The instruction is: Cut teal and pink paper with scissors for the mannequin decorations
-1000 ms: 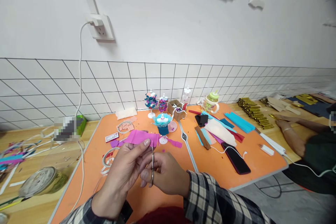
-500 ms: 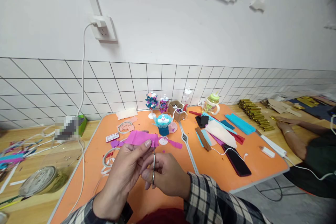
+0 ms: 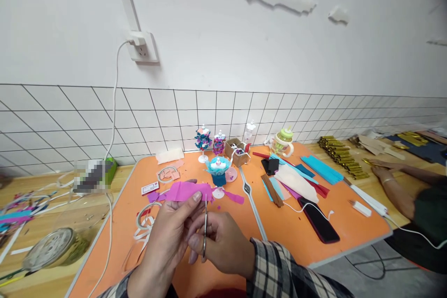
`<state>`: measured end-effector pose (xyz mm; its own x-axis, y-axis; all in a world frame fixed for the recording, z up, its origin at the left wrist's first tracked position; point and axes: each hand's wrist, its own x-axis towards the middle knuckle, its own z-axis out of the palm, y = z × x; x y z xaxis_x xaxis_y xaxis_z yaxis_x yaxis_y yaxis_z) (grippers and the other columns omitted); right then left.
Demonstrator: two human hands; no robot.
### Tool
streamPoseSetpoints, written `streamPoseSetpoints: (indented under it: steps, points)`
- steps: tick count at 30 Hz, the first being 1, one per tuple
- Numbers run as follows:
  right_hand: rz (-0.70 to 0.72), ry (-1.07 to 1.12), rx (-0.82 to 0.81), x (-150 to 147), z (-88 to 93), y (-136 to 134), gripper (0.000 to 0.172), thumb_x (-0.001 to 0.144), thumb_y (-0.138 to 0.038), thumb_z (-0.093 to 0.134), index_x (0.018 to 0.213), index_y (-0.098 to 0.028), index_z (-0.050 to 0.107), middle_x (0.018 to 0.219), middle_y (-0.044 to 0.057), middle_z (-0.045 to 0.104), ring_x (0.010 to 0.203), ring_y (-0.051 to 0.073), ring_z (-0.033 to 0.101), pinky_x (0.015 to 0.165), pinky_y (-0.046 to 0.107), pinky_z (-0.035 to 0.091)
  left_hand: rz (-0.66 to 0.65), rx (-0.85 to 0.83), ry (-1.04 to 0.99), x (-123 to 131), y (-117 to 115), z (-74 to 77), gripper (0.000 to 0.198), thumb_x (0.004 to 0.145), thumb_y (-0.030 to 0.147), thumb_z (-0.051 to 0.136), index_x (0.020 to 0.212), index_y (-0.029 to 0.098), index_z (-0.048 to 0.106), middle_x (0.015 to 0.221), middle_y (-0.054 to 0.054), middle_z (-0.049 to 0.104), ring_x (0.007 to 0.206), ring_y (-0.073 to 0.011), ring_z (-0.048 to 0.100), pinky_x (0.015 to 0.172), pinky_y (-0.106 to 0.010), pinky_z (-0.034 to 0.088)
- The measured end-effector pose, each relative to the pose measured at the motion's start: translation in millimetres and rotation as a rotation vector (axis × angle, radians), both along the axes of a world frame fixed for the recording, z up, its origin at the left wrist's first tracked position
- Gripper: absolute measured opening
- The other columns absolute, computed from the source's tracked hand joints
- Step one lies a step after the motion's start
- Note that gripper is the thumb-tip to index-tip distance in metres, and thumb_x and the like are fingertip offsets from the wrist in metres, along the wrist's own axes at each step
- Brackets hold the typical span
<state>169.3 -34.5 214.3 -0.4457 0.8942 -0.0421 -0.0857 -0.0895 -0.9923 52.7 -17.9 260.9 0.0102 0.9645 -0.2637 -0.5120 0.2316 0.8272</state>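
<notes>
My left hand (image 3: pixel 174 223) is closed on a strip of magenta crepe paper (image 3: pixel 186 191), its thumb pressed on the paper near the right end. In my right hand (image 3: pixel 225 242) is a pair of small metal scissors (image 3: pixel 205 228), blades pointing up and overlapping the paper's right edge. Whether the blades are parted I cannot make out. Just beyond stands a small dress form (image 3: pixel 219 179) wrapped in blue paper on a white foot. A loose magenta strip (image 3: pixel 233 197) lies to the right of its base.
Two decorated dress forms (image 3: pixel 203 142) and a cardboard box (image 3: pixel 237 152) stand near the tiled wall. Coloured crepe paper (image 3: pixel 296 184), a phone (image 3: pixel 318 220) and a green-lidded cup (image 3: pixel 283 142) lie to the right. Tape rolls (image 3: pixel 146 216) sit left. Another person's arm (image 3: pixel 393 191) rests on the neighbouring table.
The view has tilted up slightly, so everything sits lower in the picture. Both hands keep their grips on the crepe paper and scissors, with little other movement.
</notes>
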Motion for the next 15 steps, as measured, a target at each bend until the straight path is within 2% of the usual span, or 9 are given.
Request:
streamPoseSetpoints:
  steps: [2,7,15]
  points:
    - [-0.001,0.008,-0.002,-1,-1.0,0,0.038,0.08,-0.051,0.075,0.087,-0.016,0.062,0.058,-0.001,0.062,0.051,0.012,0.058,0.051,0.023,0.045,-0.02,-0.002,-0.002,0,-1,0.3,0.043,0.055,0.038,0.098,0.058,0.014,0.063,0.047,0.005,0.057,0.034,-0.0087,0.053,0.032,-0.017,0.044]
    - [-0.002,0.033,0.004,-1,-2.6,0,0.042,0.077,-0.053,0.078,0.087,-0.016,0.062,0.059,0.0,0.064,0.051,0.013,0.061,0.052,0.023,0.046,-0.129,-0.003,0.03,-1,-2,-2.3,0.049,0.064,0.048,0.091,0.048,0.016,0.057,0.036,0.005,0.049,0.023,-0.0126,0.049,0.024,-0.02,0.037]
    - [0.026,0.048,0.008,-3,-5.9,3,0.049,0.081,-0.064,0.07,0.085,-0.016,0.059,0.056,0.0,0.062,0.047,0.012,0.059,0.048,0.022,0.044,-0.142,0.015,0.11,-1,-1,-11.0,0.052,0.073,0.052,0.083,0.045,0.017,0.056,0.032,0.001,0.052,0.024,-0.0131,0.049,0.026,-0.021,0.037]
